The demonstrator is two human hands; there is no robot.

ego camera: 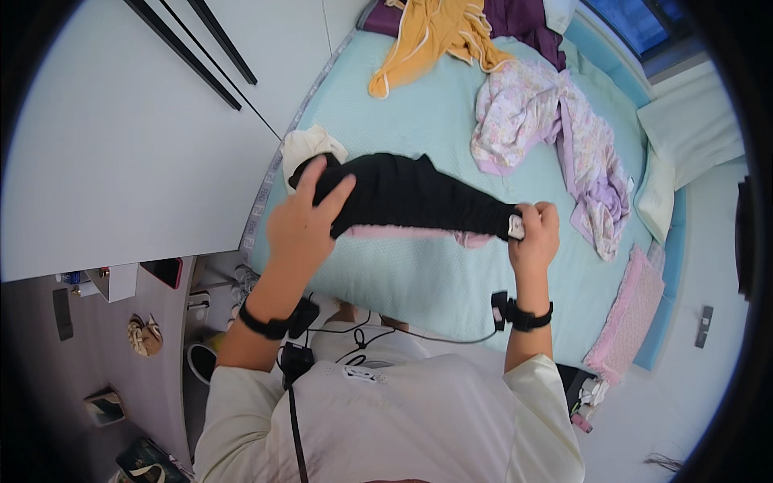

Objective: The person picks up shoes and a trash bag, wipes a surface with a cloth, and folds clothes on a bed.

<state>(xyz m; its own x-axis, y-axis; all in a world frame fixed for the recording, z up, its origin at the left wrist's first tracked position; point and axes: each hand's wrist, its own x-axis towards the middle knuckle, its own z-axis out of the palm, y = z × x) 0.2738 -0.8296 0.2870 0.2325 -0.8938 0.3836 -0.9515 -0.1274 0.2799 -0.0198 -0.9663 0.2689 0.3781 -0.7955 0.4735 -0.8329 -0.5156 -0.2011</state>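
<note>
A black garment point(416, 190) stretches between my hands above the bed. My right hand point(534, 235) grips its narrow end, beside a small white label. At the wider, left end my left hand point(311, 211) rests on the cloth with the thumb and fingers spread; whether it pinches any cloth is hidden. Behind that end lies a cream-white cloth point(311, 145). Part of a pink garment point(474, 239) shows below the black one's lower edge.
The light green bed cover point(374, 271) bears a mustard garment with white trim point(423, 48), a floral long-sleeved garment point(525, 115) and a pink pillow point(628, 314). White cabinet doors point(121, 151) stand at left, above a shelf point(145, 386) with small items. Black cables run from my wrist bands.
</note>
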